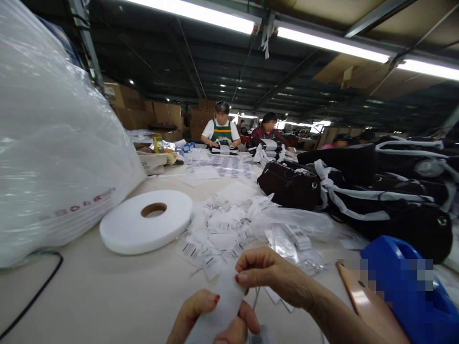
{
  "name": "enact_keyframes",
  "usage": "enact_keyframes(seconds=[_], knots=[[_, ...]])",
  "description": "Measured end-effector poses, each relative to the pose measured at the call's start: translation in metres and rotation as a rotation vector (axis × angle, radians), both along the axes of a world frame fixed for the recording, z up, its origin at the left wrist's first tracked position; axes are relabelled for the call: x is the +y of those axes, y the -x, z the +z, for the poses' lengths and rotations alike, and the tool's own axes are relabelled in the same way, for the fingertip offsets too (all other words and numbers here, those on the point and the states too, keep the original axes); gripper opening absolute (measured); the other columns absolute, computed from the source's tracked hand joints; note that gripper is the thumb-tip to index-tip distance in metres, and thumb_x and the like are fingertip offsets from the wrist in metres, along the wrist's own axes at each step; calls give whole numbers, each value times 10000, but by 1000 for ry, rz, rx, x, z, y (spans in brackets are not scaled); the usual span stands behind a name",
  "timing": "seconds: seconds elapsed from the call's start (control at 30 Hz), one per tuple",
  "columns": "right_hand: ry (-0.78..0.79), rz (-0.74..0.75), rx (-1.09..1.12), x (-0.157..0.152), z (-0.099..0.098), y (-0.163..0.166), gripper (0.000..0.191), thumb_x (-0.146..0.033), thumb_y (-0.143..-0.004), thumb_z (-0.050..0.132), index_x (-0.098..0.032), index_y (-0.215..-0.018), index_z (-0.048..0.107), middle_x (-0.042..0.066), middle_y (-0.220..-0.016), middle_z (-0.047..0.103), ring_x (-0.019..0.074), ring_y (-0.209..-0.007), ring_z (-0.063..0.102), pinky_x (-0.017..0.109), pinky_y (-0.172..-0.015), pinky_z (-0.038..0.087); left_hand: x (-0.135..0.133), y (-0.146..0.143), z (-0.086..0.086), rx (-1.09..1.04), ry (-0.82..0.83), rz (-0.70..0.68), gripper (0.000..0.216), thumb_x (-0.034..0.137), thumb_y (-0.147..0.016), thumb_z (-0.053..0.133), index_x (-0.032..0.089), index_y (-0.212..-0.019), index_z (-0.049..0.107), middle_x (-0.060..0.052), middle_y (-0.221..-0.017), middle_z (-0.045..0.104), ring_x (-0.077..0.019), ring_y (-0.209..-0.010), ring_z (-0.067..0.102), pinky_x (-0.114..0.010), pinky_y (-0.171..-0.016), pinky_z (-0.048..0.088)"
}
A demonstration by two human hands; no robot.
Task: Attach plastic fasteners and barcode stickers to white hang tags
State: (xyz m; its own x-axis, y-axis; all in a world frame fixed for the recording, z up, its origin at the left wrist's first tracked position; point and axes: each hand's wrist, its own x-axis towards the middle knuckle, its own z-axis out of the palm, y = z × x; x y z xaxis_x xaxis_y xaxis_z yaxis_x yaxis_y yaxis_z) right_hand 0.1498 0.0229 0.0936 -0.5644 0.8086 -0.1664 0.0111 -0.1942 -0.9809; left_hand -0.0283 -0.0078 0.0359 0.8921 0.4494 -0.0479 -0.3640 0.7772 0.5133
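At the lower edge of the head view, we note both hands pinching one white paper strip point(224, 306). Right hand point(267, 274): thumb and forefinger closed on the strip's upper end. Left hand point(210, 317): thumb and fingers clamped on its lower part, just under the right. Strip held above the pale table top point(107, 296), near the front edge.

Just beyond the fingers: a loose heap of white barcode tags point(218, 234) with clear plastic sleeves point(294, 229) mixed in. Left of the heap, a flat white tape roll with a brown core point(146, 220) lies on the table. Far left, a large translucent plastic bag point(50, 138). Right, black bags with white straps point(358, 191) and a blue plastic object point(412, 286). At the far end, two seated workers point(244, 131) handle items.
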Motion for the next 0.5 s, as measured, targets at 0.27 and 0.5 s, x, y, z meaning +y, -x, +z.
enact_keyframes(seconds=[0.27,0.5], knots=[[-128,-46,-236,14,-15,2,133,-274,-625,608,-145,-596,599,-23,-556,533,111,-564,456,240,-582,340,-13,9,-4,78,192,152,606,469,-787,421,-58,-1037,581,-229,-818,687,-171,-605,631,-218,-554,398],[-118,-59,-454,26,-49,13,70,-186,-633,540,-154,-572,553,-35,-524,508,102,-513,459,224,-535,348,-23,47,-14,373,272,174,543,468,-787,455,-28,-896,648,-207,-814,704,-168,-640,641,-211,-583,425]])
